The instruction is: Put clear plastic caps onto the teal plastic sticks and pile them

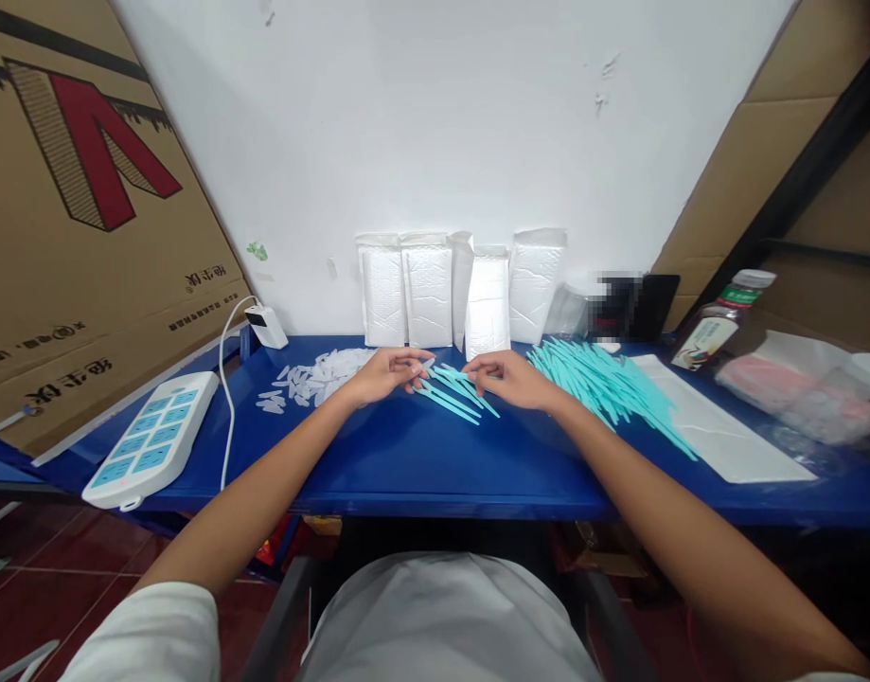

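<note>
My left hand (386,375) is closed in a pinch on a small translucent plastic cap (427,364). Opposite it, my right hand (509,378) pinches a thin teal plastic stick (454,374), whose far end points at the cap. Whether the two pieces touch is too small to make out. Several more teal sticks (454,405) lie on the blue table just below my fingers. Left of my left hand spreads a pile of loose translucent caps (321,375). A large heap of teal sticks (597,379) lies to the right of my right hand.
White padded envelopes (427,289) lean against the wall behind my hands. A power strip (152,438) and a white adapter with a cable (267,326) occupy the left side. At right are a flat white envelope (733,431), a bottle (722,317) and a plastic bag (796,388).
</note>
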The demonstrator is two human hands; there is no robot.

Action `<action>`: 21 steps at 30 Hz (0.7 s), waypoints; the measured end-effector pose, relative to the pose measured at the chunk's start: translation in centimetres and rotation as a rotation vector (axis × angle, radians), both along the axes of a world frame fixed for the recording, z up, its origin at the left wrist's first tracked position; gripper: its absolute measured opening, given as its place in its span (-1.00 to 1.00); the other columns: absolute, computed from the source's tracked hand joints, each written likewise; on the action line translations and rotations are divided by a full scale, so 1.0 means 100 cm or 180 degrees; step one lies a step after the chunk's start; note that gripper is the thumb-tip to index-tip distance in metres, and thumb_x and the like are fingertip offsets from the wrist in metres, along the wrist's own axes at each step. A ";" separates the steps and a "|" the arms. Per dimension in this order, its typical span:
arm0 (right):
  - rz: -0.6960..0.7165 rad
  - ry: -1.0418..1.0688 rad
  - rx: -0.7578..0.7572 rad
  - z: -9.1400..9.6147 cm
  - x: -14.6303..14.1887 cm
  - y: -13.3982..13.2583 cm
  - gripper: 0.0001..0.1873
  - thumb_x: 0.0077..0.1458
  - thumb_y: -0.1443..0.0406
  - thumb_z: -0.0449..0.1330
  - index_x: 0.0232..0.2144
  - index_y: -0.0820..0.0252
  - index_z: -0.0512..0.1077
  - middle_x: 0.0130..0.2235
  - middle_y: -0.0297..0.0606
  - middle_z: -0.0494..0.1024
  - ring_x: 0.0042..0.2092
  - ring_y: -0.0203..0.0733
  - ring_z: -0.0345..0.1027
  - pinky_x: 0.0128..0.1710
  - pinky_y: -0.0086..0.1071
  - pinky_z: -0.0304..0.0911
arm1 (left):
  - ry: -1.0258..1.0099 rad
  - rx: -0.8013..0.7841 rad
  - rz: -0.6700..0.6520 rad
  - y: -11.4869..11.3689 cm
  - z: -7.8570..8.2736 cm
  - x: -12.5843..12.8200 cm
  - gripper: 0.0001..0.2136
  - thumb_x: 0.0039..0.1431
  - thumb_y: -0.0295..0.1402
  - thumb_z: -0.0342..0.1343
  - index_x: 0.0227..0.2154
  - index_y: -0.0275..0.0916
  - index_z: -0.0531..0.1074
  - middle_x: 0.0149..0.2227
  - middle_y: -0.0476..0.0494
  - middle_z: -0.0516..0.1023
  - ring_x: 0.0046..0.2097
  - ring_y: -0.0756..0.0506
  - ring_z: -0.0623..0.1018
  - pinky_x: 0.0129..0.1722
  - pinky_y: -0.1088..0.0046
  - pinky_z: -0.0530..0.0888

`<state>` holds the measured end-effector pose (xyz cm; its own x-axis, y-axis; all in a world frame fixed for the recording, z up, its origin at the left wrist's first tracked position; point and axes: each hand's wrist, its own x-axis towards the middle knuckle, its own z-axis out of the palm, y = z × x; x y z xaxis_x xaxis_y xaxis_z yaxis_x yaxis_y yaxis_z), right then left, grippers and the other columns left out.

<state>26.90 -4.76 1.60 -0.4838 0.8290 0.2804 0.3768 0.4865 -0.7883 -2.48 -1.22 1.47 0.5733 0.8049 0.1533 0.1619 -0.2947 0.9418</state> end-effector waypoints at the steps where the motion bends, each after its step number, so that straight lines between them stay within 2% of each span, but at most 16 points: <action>1: -0.0011 0.0037 0.0016 0.001 -0.001 -0.001 -0.58 0.26 0.01 0.24 -0.12 0.24 0.62 -0.46 -0.27 0.60 -0.35 -0.17 0.49 -0.23 -0.30 0.35 | 0.0004 -0.0038 -0.0020 0.000 -0.001 0.000 -0.45 0.25 -0.06 0.35 0.15 -0.35 0.53 -0.14 -0.35 0.68 -0.27 -0.10 0.65 -0.26 0.35 0.58; 4: -0.0088 0.0202 0.0034 0.005 -0.003 -0.004 -0.55 0.26 -0.03 0.24 -0.11 0.23 0.61 -0.42 -0.25 0.61 -0.35 -0.18 0.47 -0.29 -0.33 0.34 | -0.0042 -0.0142 -0.0133 -0.001 -0.002 0.001 -0.40 0.18 -0.06 0.40 0.16 -0.35 0.51 -0.11 -0.38 0.69 -0.24 -0.14 0.67 -0.23 0.33 0.60; 8: -0.0124 0.0397 -0.0200 0.008 -0.002 -0.007 -0.45 0.22 -0.12 0.26 -0.06 0.21 0.59 -0.37 -0.23 0.64 -0.53 -0.31 0.27 -0.52 -0.39 0.20 | -0.0091 -0.0327 -0.0411 -0.003 -0.002 0.000 -0.36 0.16 -0.05 0.42 0.19 -0.33 0.47 -0.05 -0.44 0.69 -0.16 -0.20 0.70 -0.19 0.29 0.62; 12: 0.0188 0.0436 -0.0469 0.006 -0.001 -0.004 -0.47 0.18 -0.12 0.32 -0.14 0.23 0.60 -0.32 -0.18 0.67 -0.51 -0.32 0.30 -0.50 -0.40 0.25 | -0.0140 -0.0455 -0.0535 -0.006 0.002 0.001 -0.42 0.16 -0.07 0.43 0.11 -0.35 0.52 -0.03 -0.46 0.68 -0.15 -0.19 0.70 -0.17 0.30 0.61; 15: -0.0111 0.0553 -0.0387 0.004 0.001 0.000 -0.47 0.17 -0.14 0.32 -0.20 0.24 0.58 -0.33 -0.16 0.67 -0.53 -0.35 0.25 -0.53 -0.41 0.21 | -0.0122 -0.0546 -0.0596 -0.009 0.006 0.002 -0.43 0.16 -0.09 0.44 0.12 -0.35 0.53 -0.06 -0.44 0.69 -0.17 -0.17 0.70 -0.17 0.31 0.61; 17: -0.0318 0.0703 -0.0262 0.004 0.003 0.002 -0.46 0.18 -0.14 0.31 -0.19 0.23 0.57 -0.32 -0.17 0.67 -0.54 -0.36 0.21 -0.54 -0.41 0.19 | -0.0147 -0.0623 -0.0607 -0.012 0.008 0.003 -0.40 0.18 -0.11 0.43 0.18 -0.32 0.50 -0.07 -0.41 0.69 -0.18 -0.16 0.69 -0.16 0.31 0.61; 21: -0.0321 0.0777 -0.0236 0.005 0.006 0.003 -0.46 0.18 -0.16 0.31 -0.19 0.20 0.56 -0.31 -0.18 0.67 -0.54 -0.35 0.23 -0.53 -0.40 0.20 | -0.0349 -0.0827 -0.0652 -0.014 0.011 0.002 -0.30 0.21 -0.15 0.41 0.36 -0.17 0.35 -0.07 -0.31 0.66 -0.16 -0.15 0.69 -0.12 0.30 0.61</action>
